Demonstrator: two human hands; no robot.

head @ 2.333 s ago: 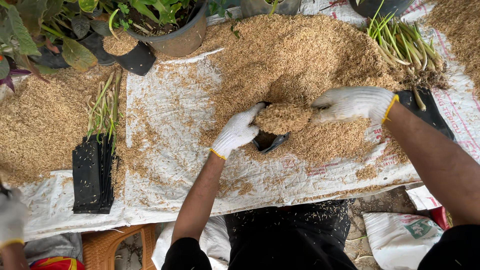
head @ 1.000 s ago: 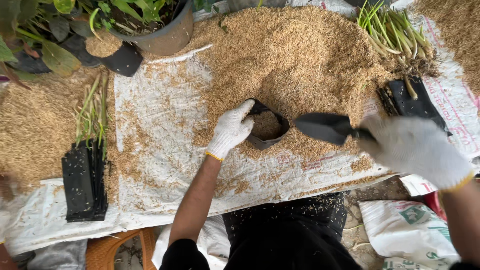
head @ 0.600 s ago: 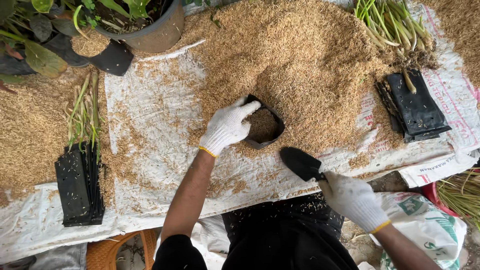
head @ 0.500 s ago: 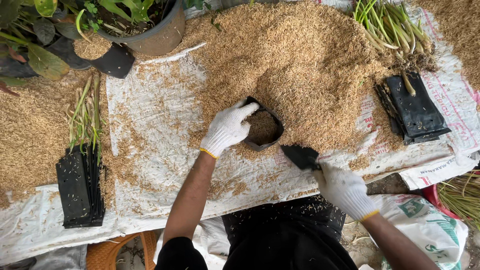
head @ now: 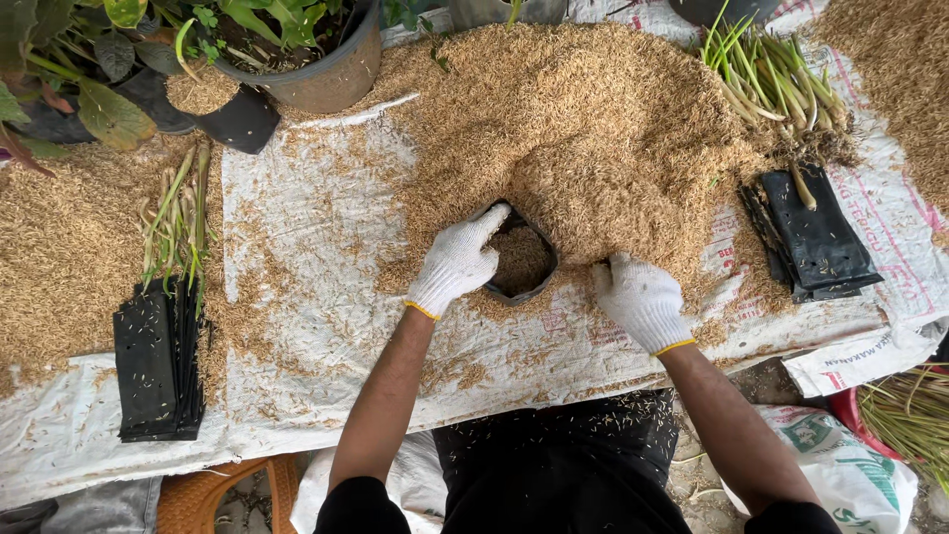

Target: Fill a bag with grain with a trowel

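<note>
Far left, at nine o'clock: flat black bags [head: 156, 361] stacked under a bundle of green shoots [head: 178, 213]; potted plant [head: 297, 59] at eleven o'clock.

Centre: left hand [head: 457, 262], white-gloved, gripping the rim of the open bag [head: 519, 262], fingers curled over its ten o'clock edge. Bag partly filled with husk, sitting on the white sheet [head: 316, 297] at the six o'clock foot of the husk heap [head: 583, 129].

Just right, at the bag's three o'clock: right hand [head: 641, 300], fingers bent and pressed into the husk, holding nothing that shows.

Best kept: mouth wide and rim steady with the left; husk swept in low from three o'clock, in small loads, to limit spill onto the sheet.

Far right, at two o'clock: more shoots [head: 771, 79] above another pile of bags [head: 816, 237].
</note>
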